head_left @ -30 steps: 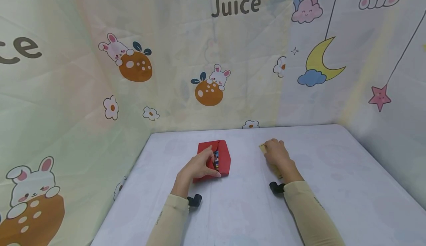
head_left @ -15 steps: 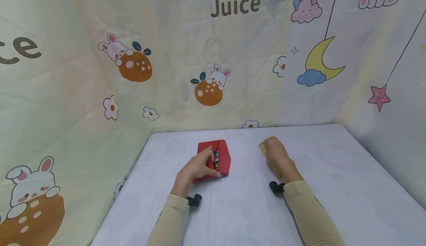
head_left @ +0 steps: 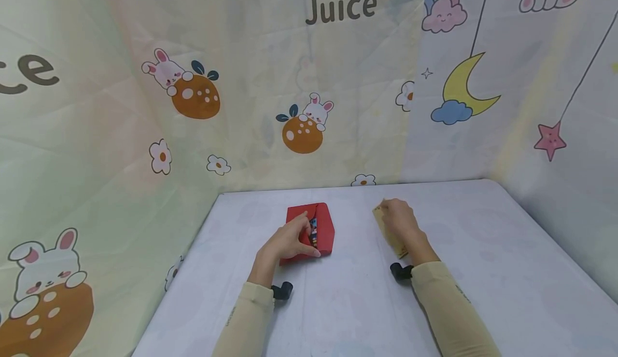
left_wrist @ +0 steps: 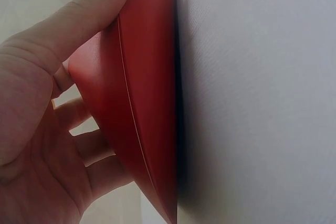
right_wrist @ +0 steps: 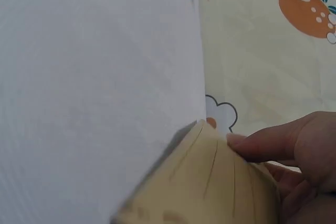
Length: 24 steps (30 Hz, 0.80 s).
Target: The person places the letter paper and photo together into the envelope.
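Observation:
A red envelope (head_left: 327, 235) lies on the white table, with a colourful printed strip showing at its middle. My left hand (head_left: 287, 240) grips it by its left part. In the left wrist view the thumb presses one side of the red envelope (left_wrist: 149, 77), and the other fingers reach behind it. To the right, my right hand (head_left: 402, 223) pinches a yellowish paper slip (head_left: 389, 239) at its far end. Thin dark lines run along the bowed paper slip (right_wrist: 210, 182) in the right wrist view. Part of the slip is hidden under the right hand.
The white-covered table (head_left: 347, 303) has its far edge against a printed fabric curtain (head_left: 251, 105) with rabbits and oranges. Curtain also rises along the left and right sides. A dark wrist camera (head_left: 282, 291) sits on the left wrist, another wrist camera (head_left: 401, 272) on the right.
The right hand has turned slightly and shifted a little to the left, so more of the paper slip shows. The left hand and the red envelope have stayed in place.

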Available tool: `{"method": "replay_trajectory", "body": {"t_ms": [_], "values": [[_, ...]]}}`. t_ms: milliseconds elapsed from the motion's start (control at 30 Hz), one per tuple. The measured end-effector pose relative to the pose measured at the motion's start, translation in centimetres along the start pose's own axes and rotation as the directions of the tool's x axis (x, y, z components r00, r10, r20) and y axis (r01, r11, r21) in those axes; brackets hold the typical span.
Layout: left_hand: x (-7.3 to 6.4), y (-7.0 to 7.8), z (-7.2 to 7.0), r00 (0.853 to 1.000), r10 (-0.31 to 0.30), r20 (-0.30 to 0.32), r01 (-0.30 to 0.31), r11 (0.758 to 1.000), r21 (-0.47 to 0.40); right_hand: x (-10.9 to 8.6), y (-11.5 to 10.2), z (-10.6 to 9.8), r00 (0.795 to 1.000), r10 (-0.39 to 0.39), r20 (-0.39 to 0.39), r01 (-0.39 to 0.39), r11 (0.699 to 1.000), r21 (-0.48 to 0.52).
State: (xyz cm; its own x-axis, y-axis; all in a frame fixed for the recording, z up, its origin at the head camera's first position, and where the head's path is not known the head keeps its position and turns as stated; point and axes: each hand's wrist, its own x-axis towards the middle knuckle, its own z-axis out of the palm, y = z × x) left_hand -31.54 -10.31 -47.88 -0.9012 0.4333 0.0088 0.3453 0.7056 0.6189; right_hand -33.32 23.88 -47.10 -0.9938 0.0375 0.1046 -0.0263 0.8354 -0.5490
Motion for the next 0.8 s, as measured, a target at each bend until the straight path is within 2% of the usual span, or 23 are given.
{"method": "replay_trajectory", "body": {"t_ms": [467,800], "values": [[0.04,-0.02,0.00,1.000,-0.009,0.004,0.009,1.000,0.003,0.09,-0.32,-0.36,1.000,0.007,0.013,-0.008,0.997,0.081],[-0.01,0.07,-0.08,1.000,-0.029,0.009,0.029,1.000,0.006,-0.15,-0.72,-0.58,1.000,0.014,0.001,-0.014,0.996,0.083]]}}
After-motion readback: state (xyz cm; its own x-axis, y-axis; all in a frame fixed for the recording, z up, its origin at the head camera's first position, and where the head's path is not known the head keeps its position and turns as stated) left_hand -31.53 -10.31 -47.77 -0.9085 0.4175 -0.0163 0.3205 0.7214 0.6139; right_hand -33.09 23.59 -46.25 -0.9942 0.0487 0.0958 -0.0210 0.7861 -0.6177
